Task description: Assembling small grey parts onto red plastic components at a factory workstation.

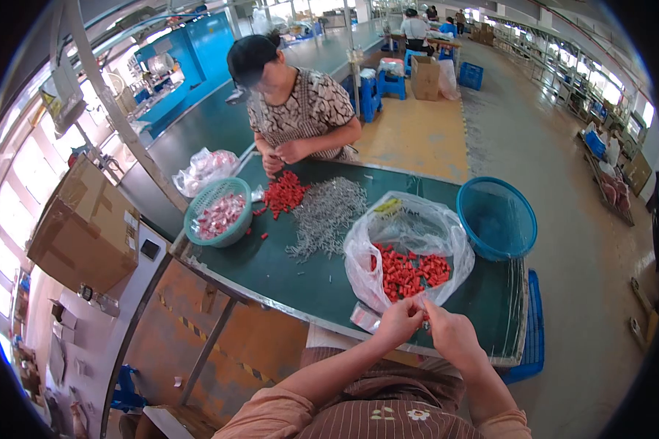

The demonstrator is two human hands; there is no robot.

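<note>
My left hand (400, 323) and my right hand (452, 334) meet at the table's near edge, fingers closed in a pinch. Whatever lies between the fingertips is too small and covered to make out. Just beyond them an open clear plastic bag (359, 252) holds a heap of small red cylindrical pieces (406, 274). Beside my left hand, against the bag, lies a small clear packet (365, 317). Farther left on the green tabletop spreads a pile of thin grey metal pieces (328, 216), with a loose heap of red pieces (284, 194) behind it.
Across the table a co-worker (300, 110) holds both hands together over the red heap. A green basket (190, 230) of small packets stands at the left end, a bunched plastic bag (206, 170) behind it. An empty blue basin (496, 218) sits at the right edge.
</note>
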